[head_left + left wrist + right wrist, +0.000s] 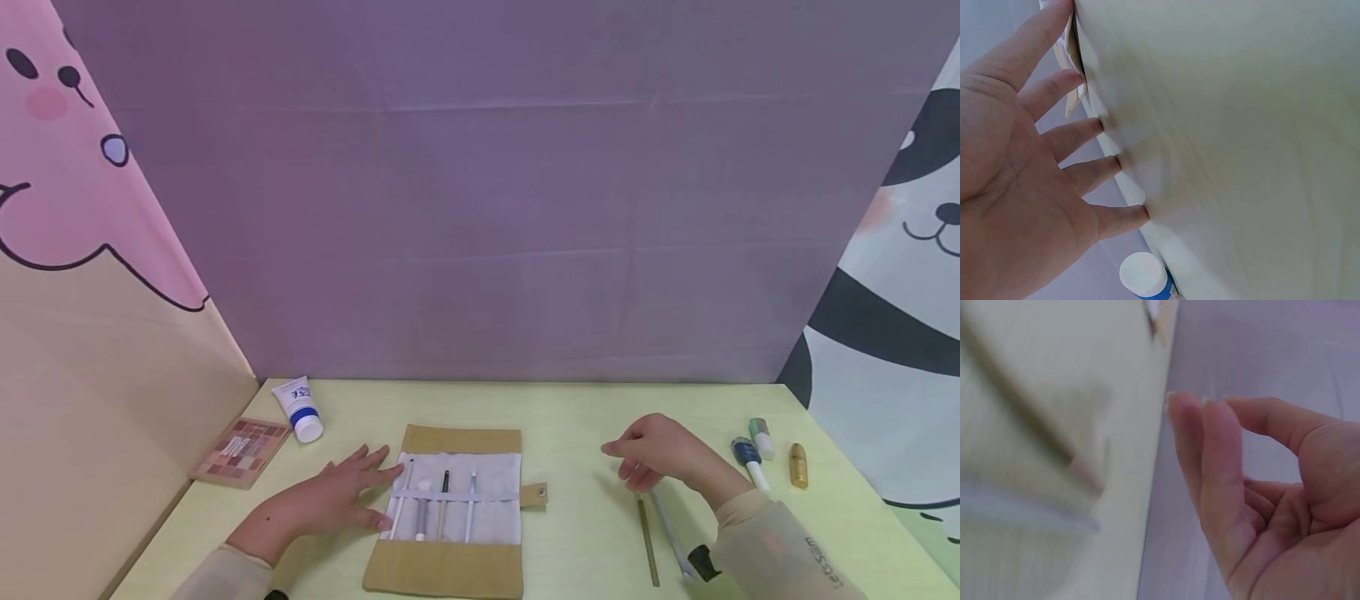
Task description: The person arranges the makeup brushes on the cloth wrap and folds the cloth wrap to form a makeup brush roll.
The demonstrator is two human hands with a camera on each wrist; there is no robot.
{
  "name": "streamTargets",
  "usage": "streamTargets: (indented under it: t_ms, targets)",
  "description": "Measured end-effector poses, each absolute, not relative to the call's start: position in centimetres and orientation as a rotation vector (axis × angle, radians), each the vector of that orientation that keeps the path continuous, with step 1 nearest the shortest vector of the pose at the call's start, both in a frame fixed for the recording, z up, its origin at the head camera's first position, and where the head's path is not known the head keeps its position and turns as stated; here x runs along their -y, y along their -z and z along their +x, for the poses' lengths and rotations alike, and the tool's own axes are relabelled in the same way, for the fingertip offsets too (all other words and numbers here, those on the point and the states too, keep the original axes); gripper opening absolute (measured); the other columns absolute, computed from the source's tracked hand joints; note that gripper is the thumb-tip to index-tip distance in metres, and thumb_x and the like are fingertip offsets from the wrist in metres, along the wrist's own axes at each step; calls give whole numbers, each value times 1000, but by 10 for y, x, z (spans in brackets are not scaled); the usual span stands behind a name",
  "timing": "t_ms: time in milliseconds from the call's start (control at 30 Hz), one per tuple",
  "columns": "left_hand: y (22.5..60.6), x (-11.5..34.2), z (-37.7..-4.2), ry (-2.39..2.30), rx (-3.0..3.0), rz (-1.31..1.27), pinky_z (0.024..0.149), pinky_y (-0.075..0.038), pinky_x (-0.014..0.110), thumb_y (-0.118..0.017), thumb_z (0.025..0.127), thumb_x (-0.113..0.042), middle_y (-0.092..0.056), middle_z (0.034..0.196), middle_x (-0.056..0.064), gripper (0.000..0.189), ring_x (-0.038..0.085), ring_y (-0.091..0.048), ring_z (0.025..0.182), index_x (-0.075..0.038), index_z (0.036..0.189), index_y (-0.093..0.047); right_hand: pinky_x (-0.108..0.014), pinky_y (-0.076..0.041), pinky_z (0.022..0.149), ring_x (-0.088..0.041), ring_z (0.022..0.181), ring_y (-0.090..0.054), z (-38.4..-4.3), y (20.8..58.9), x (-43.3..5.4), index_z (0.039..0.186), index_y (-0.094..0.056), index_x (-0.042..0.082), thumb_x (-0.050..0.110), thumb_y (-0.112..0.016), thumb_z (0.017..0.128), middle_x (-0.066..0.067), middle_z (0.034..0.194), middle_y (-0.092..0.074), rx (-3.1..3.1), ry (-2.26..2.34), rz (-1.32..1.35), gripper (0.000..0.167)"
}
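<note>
A tan roll-up pouch (442, 567) lies unrolled, several slim sticks (446, 483) tucked under the band across its pale lining. At its left edge is my left hand (341, 493), fingers spread and fairly straight, fingertips right at the pouch. My right hand (656, 450) hovers right of the pouch, its fingers loosely bent. In the right wrist view, thumb and fingertips come close together with nothing between them. Below that hand lie a thin brown stick (648, 546) and a pale bluish stick (672, 537), the latter partly hidden by the forearm.
On the left are a makeup palette (243, 450) and a white-and-blue squeeze tube (298, 407). To the right stand or lie a dark-blue-and-white bottle (748, 457), a green-and-white one (761, 437) and a gold one (798, 465). A purple cloth wall (480, 208) borders the table's back.
</note>
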State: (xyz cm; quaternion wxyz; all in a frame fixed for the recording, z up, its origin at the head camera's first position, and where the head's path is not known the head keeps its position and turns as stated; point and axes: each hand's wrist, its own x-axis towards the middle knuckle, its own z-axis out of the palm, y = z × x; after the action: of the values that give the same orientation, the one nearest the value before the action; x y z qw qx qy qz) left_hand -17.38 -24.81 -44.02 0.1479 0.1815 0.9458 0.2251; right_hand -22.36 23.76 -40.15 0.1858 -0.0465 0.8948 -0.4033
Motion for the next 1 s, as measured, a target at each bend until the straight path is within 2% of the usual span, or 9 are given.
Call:
streamTargets:
  t_ms: [100,200,300,533,867,1000]
  targets:
    - [441,248,-174,-649,-2716,521,117,-9,91,-84,87,-49,-31,174,25,84,60,-16,162,-14,157,-55,-36,-66,63,-20,62,-75,-217,406,-249,93,-75,-1,30,-76,98,-9,75,-76,-2590,977,-106,31]
    - [441,248,-175,-646,-2717,522,117,-9,91,-84,86,-48,-31,174,26,84,60,-16,161,-14,157,-55,-33,-63,56,-17,53,-71,-211,413,-255,73,-74,2,25,-79,95,-7,62,-73,-2628,855,-129,33]
    - [439,248,-174,-649,-2715,515,117,-9,90,-84,87,-48,-31,174,25,84,60,-15,162,-15,157,-54,-32,-62,51,-15,47,-68,-206,420,-256,64,-71,3,18,-78,94,-6,54,-69,-2616,822,-199,35]
    - [437,248,-173,-672,-2703,563,114,-7,93,-84,88,-46,-30,173,30,83,63,-14,160,-12,158,-54,-33,-61,49,-16,46,-69,-206,428,-251,67,-68,2,10,-68,94,-7,55,-69,-2575,847,-273,28]
    - [439,248,-174,-676,-2707,535,116,-6,91,-84,87,-46,-30,174,27,84,61,-14,161,-13,157,-54,-35,-61,48,-16,40,-65,-208,434,-251,58,-63,3,17,-66,94,-8,51,-68,-2550,854,-340,39]
    - [438,248,-174,-657,-2714,536,116,-7,92,-84,87,-47,-31,174,26,84,61,-15,161,-13,158,-54,-36,-62,51,-19,44,-68,-211,432,-251,62,-64,3,22,-64,97,-9,54,-70,-2550,876,-306,39]
